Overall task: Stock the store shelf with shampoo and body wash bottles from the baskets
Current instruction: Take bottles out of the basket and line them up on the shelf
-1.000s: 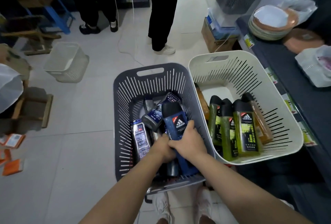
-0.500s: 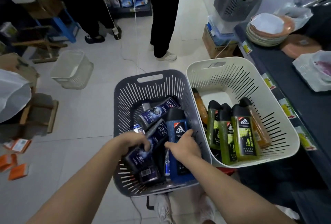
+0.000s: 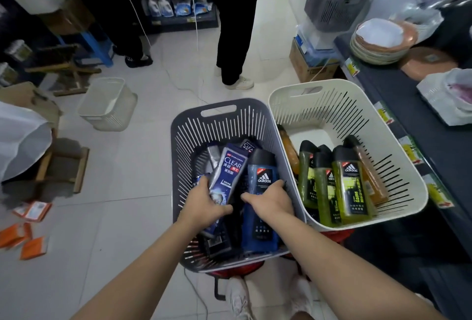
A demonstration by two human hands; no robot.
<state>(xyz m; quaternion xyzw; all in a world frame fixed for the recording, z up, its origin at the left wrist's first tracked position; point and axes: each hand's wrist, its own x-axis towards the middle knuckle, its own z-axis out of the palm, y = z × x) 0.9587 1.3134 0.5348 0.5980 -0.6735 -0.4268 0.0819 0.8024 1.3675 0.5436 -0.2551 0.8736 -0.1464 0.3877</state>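
- The grey basket [image 3: 258, 125] and the cream basket [image 3: 398, 146] looked like matt slotted plastic.
- The blue bottle [image 3: 260, 192] and the green bottle [image 3: 352, 192] were glossy, see-through plastic with matt black caps.
- The floor [image 3: 132, 204] was smooth, faintly shiny tile.
- The box [image 3: 314, 71] was cardboard.

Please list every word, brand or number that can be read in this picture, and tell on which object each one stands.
"CLEAR": on the dark blue shampoo bottle held in the left hand.
"CLEA", cut off: on a second dark bottle behind it.
"adidas" and "NEW": on the blue bottle under the right hand.
"adidas", "NEW", "Game": on the green bottle in the white basket.
Chinese characters, small print and shelf price tags: too small or blurred to read.
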